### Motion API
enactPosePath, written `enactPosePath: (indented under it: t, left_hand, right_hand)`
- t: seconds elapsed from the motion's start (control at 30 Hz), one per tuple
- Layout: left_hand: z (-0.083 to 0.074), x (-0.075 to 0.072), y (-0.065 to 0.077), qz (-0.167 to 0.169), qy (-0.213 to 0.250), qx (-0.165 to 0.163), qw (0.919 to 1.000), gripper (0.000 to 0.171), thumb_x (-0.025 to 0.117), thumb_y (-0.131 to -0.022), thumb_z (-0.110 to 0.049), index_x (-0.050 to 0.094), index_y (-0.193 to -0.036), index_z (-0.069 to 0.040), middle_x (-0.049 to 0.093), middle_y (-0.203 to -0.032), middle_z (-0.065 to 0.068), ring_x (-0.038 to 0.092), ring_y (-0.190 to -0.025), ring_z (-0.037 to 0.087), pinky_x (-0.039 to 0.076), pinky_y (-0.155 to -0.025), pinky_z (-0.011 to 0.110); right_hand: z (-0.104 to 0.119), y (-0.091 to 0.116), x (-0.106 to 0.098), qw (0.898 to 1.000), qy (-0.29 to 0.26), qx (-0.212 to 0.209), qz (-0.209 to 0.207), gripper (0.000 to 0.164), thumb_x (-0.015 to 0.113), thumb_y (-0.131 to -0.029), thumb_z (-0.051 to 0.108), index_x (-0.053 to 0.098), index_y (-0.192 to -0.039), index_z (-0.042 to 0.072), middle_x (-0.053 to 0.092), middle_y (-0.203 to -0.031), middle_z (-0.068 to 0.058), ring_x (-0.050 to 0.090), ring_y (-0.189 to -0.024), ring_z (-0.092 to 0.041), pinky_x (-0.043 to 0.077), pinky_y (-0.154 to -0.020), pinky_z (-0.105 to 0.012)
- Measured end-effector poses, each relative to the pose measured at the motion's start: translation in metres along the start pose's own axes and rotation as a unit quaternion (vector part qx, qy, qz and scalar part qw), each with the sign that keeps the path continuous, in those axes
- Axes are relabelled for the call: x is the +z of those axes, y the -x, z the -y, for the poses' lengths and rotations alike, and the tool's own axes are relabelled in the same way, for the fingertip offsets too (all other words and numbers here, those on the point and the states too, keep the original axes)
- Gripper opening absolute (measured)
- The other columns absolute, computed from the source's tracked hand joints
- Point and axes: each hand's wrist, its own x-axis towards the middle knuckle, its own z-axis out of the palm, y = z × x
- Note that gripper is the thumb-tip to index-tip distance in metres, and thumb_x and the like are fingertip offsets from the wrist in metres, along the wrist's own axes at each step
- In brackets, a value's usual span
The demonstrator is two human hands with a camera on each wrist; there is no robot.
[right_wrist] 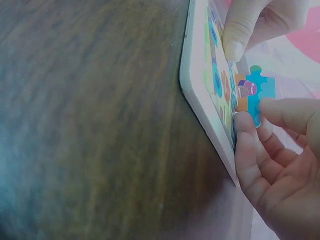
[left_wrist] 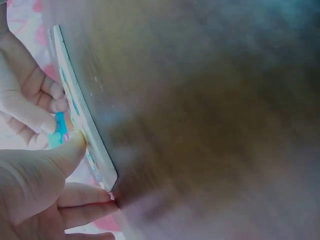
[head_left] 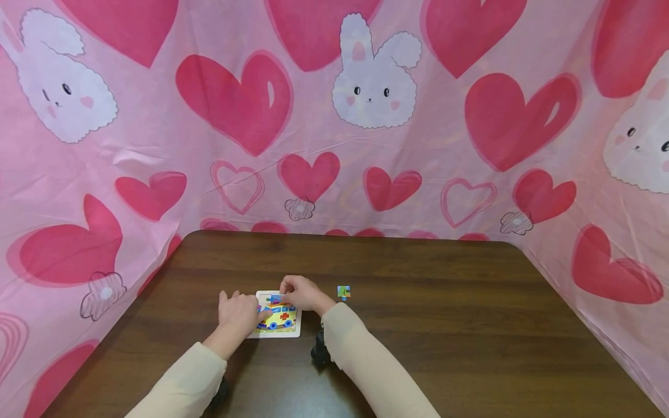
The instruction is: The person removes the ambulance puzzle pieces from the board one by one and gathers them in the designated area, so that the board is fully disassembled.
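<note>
Right hand (head_left: 304,294): thumb and fingers pinch piece (right_wrist: 256,79), blue with orange edge, tilted up at far part of board (right_wrist: 192,70). Left hand (head_left: 237,313): thumb presses on board's picture of yellow vehicle; other fingers extended at left edge, contact with rim uncertain in blurred wrist view. Board: white-rimmed, flat on desk (head_left: 444,325). Loose piece (head_left: 344,291): on desk, right of board, apart from it. Cloth (head_left: 313,133): pink, heart-and-rabbit print, behind desk.

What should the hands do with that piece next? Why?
Perhaps lay the blue-and-orange piece flat on the puzzle board: the right hand pinches it, tilted, at the board's far part, while the left hand has its thumb on the board.
</note>
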Motion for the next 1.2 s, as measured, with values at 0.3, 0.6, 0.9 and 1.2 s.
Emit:
enactPosePath:
  t: [0.3,0.6,0.9,1.2]
  left_hand:
    - [0.0,-0.003,-0.002,-0.001,0.001,0.007,1.0,0.046,0.067,-0.078,-0.049,0.069,-0.08,-0.004,0.067,-0.076,0.013,0.055,-0.103,0.04,0.026,-0.094,0.063]
    - [-0.001,-0.001,-0.001,-0.003,0.0,0.003,1.0,0.046,0.067,-0.078,-0.049,0.07,-0.082,-0.003,0.067,-0.079,0.014,0.055,-0.103,0.04,0.026,-0.094,0.063]
    - [-0.002,-0.003,0.0,-0.005,0.009,0.006,0.9999,0.045,0.067,-0.079,-0.047,0.07,-0.082,-0.002,0.067,-0.078,0.015,0.055,-0.102,0.041,0.026,-0.094,0.063]
    - [-0.002,-0.004,0.001,-0.005,0.007,0.005,0.9999,0.044,0.068,-0.078,-0.046,0.069,-0.081,-0.002,0.065,-0.073,0.013,0.055,-0.101,0.041,0.026,-0.095,0.062]
  right_hand:
    - [-0.007,-0.004,-0.003,0.997,-0.018,-0.061,0.051,0.016,0.06,-0.086,0.0,0.05,-0.077,0.008,0.053,-0.075,-0.002,0.049,-0.07,-0.011,0.04,-0.063,-0.023]
    - [-0.003,-0.004,0.004,0.997,0.051,-0.056,0.035,0.008,0.064,-0.084,0.001,0.059,-0.084,0.008,0.056,-0.078,0.0,0.049,-0.074,-0.01,0.042,-0.07,-0.023]
    - [0.006,-0.005,0.012,0.987,0.158,-0.036,0.006,0.007,0.068,-0.081,0.004,0.063,-0.076,0.006,0.052,-0.067,0.003,0.045,-0.062,-0.01,0.038,-0.059,-0.019]
    - [0.009,-0.005,0.014,0.985,0.168,-0.032,-0.005,0.01,0.07,-0.08,0.007,0.062,-0.074,0.007,0.051,-0.066,0.004,0.045,-0.062,-0.01,0.039,-0.058,-0.019]
